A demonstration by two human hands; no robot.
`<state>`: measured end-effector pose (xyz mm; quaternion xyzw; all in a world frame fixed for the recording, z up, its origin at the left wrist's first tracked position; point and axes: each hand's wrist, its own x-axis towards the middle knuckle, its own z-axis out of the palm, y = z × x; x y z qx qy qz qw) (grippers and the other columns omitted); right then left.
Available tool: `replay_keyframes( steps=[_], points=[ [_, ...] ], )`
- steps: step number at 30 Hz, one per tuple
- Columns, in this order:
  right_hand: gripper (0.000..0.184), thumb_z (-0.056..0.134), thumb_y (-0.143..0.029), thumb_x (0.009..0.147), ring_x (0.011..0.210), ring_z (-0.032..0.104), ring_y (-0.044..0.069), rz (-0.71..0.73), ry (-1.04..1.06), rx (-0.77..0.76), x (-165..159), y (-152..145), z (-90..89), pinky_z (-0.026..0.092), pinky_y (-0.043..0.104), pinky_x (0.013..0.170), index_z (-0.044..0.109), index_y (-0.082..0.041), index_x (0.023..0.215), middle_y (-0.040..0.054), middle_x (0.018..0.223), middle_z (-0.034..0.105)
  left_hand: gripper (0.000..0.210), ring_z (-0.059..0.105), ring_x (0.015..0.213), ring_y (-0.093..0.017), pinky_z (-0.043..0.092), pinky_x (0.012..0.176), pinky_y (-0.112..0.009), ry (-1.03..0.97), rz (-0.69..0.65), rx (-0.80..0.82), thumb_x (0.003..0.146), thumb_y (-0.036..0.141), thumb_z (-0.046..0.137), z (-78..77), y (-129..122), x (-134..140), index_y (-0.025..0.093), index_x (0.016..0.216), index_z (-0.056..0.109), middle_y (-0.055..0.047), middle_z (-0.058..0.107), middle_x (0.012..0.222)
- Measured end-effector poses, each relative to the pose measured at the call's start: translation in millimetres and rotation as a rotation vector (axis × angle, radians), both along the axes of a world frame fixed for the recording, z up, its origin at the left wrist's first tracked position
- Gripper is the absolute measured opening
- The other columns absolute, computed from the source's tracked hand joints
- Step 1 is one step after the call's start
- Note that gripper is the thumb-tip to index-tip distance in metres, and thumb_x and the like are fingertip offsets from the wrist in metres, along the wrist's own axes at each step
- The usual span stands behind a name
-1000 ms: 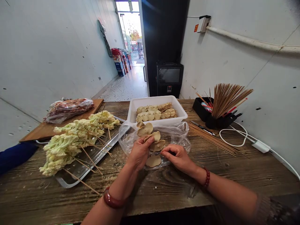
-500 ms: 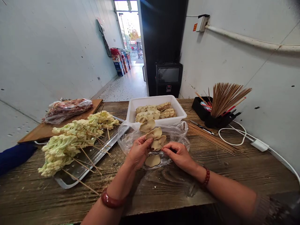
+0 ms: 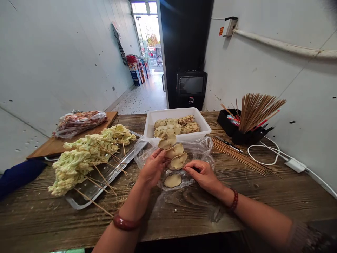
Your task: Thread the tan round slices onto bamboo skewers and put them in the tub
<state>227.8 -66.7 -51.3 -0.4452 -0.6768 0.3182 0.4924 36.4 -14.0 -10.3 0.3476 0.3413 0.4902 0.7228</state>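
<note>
Several thin, round beige slices (image 3: 175,151) hang overlapping on one skewer, above a clear plastic bag (image 3: 202,151). My left hand (image 3: 152,167) grips these slices from the left, fingers partly hidden behind them. Between thumb and forefinger, my right hand (image 3: 201,174) pinches the bare end of the skewer (image 3: 184,166) at the lower right of the stack. One loose beige slice (image 3: 173,180) lies flat on the plastic just below. Behind the bag is a white plastic tub (image 3: 177,139) with finished skewers of similar slices (image 3: 168,130) in it.
Left, skewered cauliflower (image 3: 71,165) rests on a metal tray (image 3: 105,188); bagged meat (image 3: 80,123) lies on a wooden board (image 3: 39,147) behind. Loose skewers (image 3: 237,154), a black holder full of skewers (image 3: 240,135) and a white cable (image 3: 263,163) are to the right.
My left thumb has slid back toward the left edge of the slices, uncovering more of the middle one. The right hand keeps its pinch. The whole view has shifted slightly.
</note>
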Motion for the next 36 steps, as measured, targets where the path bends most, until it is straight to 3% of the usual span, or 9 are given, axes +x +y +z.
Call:
replay_keyframes(
  steps=[5,9,23,32,36],
  points=[
    [0.024,0.060,-0.032,0.090,0.067,0.064,0.015,0.052,-0.032,-0.016,-1.6,-2.9,1.0,0.048,0.025,0.063,0.072,-0.016,0.078,0.0046,0.073,0.072,0.037,0.068,0.082,-0.019,0.054,0.072,-0.029,-0.055,0.080,0.015,0.065,0.036,0.084,4.0,1.3,-0.2,0.020,0.096,0.071,-0.005,0.074,0.091],
    [0.023,0.061,-0.031,0.090,0.065,0.063,0.015,0.073,-0.064,-0.022,-2.8,-4.3,2.5,0.047,0.025,0.061,0.072,-0.016,0.077,0.0044,0.071,0.072,0.033,0.067,0.077,-0.018,0.054,0.070,-0.028,-0.052,0.151,0.041,0.060,0.033,0.087,3.3,1.6,-1.0,0.021,0.087,0.072,-0.003,0.074,0.085],
    [0.019,0.061,-0.024,0.088,0.063,0.063,0.015,0.047,-0.066,-0.003,-3.3,-4.6,0.5,0.046,0.025,0.061,0.070,-0.016,0.073,0.0037,0.069,0.071,0.029,0.065,0.065,-0.013,0.051,0.063,-0.023,0.013,0.141,0.083,0.060,0.030,0.087,-3.0,3.6,-3.1,0.015,0.082,0.075,-0.003,0.073,0.074],
    [0.021,0.061,-0.027,0.089,0.066,0.064,0.015,0.044,-0.076,-0.005,-2.4,-2.7,1.7,0.047,0.025,0.062,0.073,-0.016,0.076,0.0048,0.073,0.073,0.028,0.065,0.067,-0.015,0.054,0.063,-0.024,0.006,0.091,0.101,0.062,0.030,0.086,-0.3,1.2,-1.5,0.017,0.084,0.075,-0.003,0.074,0.077],
    [0.019,0.061,-0.025,0.088,0.065,0.064,0.015,0.051,-0.053,-0.014,-1.6,-2.7,1.5,0.047,0.024,0.061,0.073,-0.015,0.077,0.0054,0.072,0.073,0.030,0.067,0.072,-0.015,0.054,0.062,-0.023,-0.079,0.156,0.061,0.065,0.027,0.085,-1.4,5.9,-5.3,0.020,0.091,0.072,-0.002,0.074,0.088]
  ],
)
